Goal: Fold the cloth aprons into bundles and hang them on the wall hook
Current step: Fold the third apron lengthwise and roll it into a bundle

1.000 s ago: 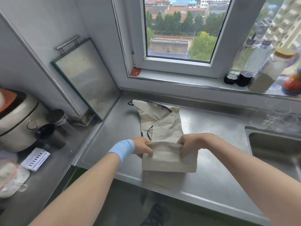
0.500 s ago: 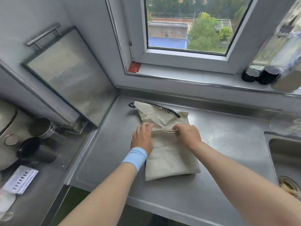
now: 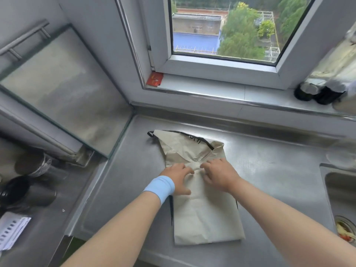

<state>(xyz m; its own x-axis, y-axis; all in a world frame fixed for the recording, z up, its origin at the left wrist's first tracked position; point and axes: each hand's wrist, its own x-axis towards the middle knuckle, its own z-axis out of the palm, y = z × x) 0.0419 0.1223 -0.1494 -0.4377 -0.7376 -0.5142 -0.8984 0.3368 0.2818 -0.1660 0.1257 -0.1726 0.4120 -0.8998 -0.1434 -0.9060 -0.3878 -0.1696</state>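
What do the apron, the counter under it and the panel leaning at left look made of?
Apron: matte beige woven cloth, probably cotton or canvas; it creases softly and has black trim. Counter: likely stainless steel, a brushed grey sheen with a pressed rim. Leaning panel: seems frosted glass, given its greenish edge; possibly plastic.

Made out no legible word, number or brand anywhere. Spotted black marks near the top edge of the beige apron [image 3: 204,209], too blurred to read. Saw pale print on the red packet [image 3: 155,79] on the window sill [image 3: 212,89], likewise unreadable. Caught faint lettering on the grey building [image 3: 194,26] beyond the window, too small to decipher.
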